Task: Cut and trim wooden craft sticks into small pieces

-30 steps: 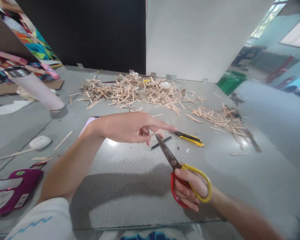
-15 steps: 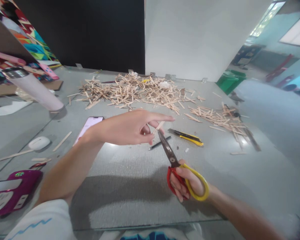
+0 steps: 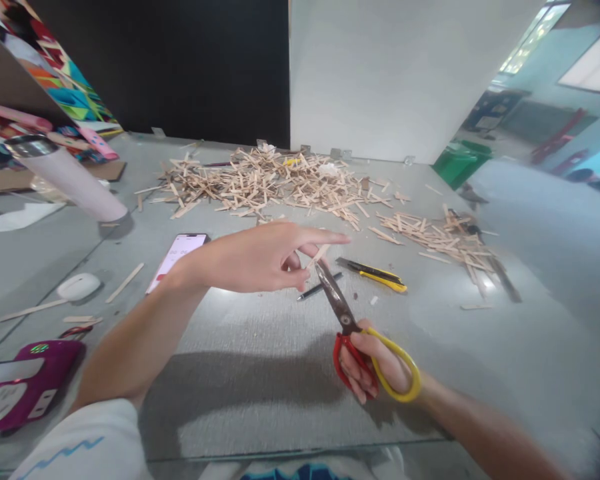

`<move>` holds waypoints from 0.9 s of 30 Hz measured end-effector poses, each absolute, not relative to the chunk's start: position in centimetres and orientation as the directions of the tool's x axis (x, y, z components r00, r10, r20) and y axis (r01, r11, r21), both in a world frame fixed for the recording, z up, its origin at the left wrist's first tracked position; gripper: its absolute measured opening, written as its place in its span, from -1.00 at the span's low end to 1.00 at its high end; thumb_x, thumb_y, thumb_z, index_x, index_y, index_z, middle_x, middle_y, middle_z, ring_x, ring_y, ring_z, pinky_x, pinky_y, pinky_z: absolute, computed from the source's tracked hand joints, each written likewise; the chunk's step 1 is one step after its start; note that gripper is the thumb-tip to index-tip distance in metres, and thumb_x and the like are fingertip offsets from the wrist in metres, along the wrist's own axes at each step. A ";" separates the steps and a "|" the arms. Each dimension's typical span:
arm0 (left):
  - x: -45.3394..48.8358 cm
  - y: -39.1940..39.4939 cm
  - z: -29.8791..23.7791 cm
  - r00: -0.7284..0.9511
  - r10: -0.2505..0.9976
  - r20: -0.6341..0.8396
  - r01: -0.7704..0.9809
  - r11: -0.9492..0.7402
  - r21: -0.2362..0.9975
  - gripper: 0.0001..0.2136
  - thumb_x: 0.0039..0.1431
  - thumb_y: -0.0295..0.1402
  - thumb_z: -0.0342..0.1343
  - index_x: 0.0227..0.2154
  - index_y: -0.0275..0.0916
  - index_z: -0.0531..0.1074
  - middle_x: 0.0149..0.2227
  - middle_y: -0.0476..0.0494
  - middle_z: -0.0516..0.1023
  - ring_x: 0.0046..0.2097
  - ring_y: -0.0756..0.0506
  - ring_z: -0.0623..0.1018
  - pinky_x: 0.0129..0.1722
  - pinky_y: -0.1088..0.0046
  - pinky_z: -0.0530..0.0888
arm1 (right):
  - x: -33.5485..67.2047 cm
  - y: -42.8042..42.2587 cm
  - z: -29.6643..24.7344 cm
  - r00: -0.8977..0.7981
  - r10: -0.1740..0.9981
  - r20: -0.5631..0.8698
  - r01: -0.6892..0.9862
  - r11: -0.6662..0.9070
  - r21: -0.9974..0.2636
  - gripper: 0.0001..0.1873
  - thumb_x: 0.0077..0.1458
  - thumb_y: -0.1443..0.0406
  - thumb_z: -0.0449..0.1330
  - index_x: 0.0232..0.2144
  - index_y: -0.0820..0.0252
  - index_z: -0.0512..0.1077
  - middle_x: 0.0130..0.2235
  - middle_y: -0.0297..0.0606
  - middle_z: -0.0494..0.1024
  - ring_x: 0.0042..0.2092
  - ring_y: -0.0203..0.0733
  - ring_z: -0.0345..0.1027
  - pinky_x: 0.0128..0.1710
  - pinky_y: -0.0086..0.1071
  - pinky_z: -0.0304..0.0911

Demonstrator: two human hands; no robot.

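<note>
My left hand point(image 3: 265, 257) pinches a short flat wooden stick point(image 3: 321, 253) between thumb and fingers, above the middle of the table. In my right hand point(image 3: 375, 363) is a pair of scissors point(image 3: 344, 319) with one red and one yellow handle loop. The scissor tips meet the lower side of the stick, and the blades look nearly closed. Beneath the hands lie a dark pen point(image 3: 317, 288) and a yellow and black utility knife point(image 3: 373, 273).
A large heap of wooden sticks point(image 3: 260, 180) spreads at the back, with a smaller pile point(image 3: 440, 237) at right. On the left are a phone point(image 3: 175, 257), a tumbler point(image 3: 70, 177), a white case point(image 3: 79, 287) and a purple object point(image 3: 30, 383). Upright panels point(image 3: 380, 80) stand behind.
The hands stay almost in place, with the scissors at the stick. The yellow handle loop has shifted slightly to the right. More shows on the phone screen.
</note>
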State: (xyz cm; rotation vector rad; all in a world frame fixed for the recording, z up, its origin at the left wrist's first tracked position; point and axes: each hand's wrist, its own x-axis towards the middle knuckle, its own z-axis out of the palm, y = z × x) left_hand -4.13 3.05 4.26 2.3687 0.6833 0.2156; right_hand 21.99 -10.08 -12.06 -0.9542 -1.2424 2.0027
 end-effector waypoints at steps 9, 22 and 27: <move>-4.0 2.7 4.9 0.827 0.561 -0.029 0.448 -0.628 0.636 -0.26 0.38 -0.46 0.15 0.56 0.09 0.18 0.15 -0.12 0.72 -0.29 0.01 0.70 -0.16 0.50 0.52 | 21.9 -10.0 -11.8 -0.582 0.773 -0.253 -0.086 -0.368 -0.926 -0.28 0.34 -0.19 0.11 -0.67 0.15 0.41 -0.78 -0.39 0.26 -0.76 -0.31 0.15 -0.77 -0.48 0.02; -3.9 3.0 4.4 0.835 0.550 -0.012 0.457 -0.682 0.570 -0.29 0.42 -0.45 0.10 0.57 0.07 0.18 0.12 -0.10 0.73 -0.28 0.00 0.67 -0.17 0.49 0.47 | 22.1 -10.1 -11.3 -0.567 0.774 -0.283 -0.019 -0.356 -0.934 -0.32 0.33 -0.16 0.10 -0.65 0.14 0.42 -0.78 -0.41 0.25 -0.76 -0.33 0.12 -0.76 -0.48 0.06; -3.9 2.8 4.6 0.849 0.529 -0.015 0.456 -0.717 0.528 -0.31 0.43 -0.43 0.12 0.55 0.12 0.21 0.07 -0.08 0.74 -0.19 -0.08 0.70 -0.08 0.42 0.48 | 21.9 -10.1 -11.2 -0.547 0.789 -0.280 -0.024 -0.350 -0.937 -0.33 0.33 -0.14 0.12 -0.68 0.13 0.38 -0.78 -0.40 0.25 -0.76 -0.33 0.13 -0.77 -0.49 0.00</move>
